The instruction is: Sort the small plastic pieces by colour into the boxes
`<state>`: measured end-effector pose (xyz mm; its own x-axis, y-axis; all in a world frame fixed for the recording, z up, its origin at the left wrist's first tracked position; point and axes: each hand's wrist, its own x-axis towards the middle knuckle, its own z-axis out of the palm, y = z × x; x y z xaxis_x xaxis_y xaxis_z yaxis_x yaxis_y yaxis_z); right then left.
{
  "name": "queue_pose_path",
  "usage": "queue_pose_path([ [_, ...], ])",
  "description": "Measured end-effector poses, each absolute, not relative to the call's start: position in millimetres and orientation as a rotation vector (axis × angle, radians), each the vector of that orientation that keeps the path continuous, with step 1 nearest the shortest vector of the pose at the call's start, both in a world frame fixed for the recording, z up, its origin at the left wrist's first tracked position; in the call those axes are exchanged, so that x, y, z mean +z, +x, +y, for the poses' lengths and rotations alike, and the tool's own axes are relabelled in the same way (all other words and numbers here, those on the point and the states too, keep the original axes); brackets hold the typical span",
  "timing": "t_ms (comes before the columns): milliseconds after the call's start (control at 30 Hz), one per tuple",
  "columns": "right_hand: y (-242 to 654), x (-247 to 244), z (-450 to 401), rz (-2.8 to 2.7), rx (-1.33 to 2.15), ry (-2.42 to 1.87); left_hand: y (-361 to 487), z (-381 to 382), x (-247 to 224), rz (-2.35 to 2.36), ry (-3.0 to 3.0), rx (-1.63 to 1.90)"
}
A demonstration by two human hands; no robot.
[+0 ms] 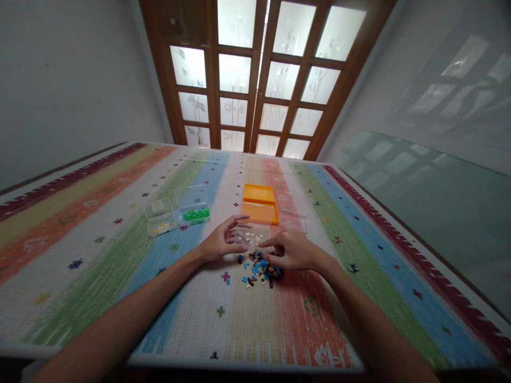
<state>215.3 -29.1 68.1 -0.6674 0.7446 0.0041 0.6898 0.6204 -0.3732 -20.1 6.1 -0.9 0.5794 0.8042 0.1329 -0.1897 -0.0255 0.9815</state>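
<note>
My left hand point(219, 242) grips the left side of a small clear plastic box point(242, 233), thumb at its near edge and fingers at its far edge. Several small cream-coloured pieces point(254, 238) lie inside the box. At the box's right side is my right hand point(293, 249), fingers drawn together in a pinch; whatever is between them is too small to make out. Just below the hands, a loose pile of tiny blue, brown and cream building bricks point(259, 267) is spread on the tablecloth, partly hidden under my right hand.
Beyond the hands lies an open orange case point(258, 192), with a clear lid point(293, 220) to its right. Left of it stand two open clear boxes, one with green pieces point(195, 214), the other with yellow pieces point(162, 227). A striped cloth point(167, 298) covers the table.
</note>
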Motion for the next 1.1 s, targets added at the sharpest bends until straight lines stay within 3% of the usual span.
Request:
queue_pose_path([
  [1100, 229.4, 65.6, -25.5, -2.572, 0.455, -1.231, -19.5, 6.4, -2.1, 0.567, 1.366, 0.880],
])
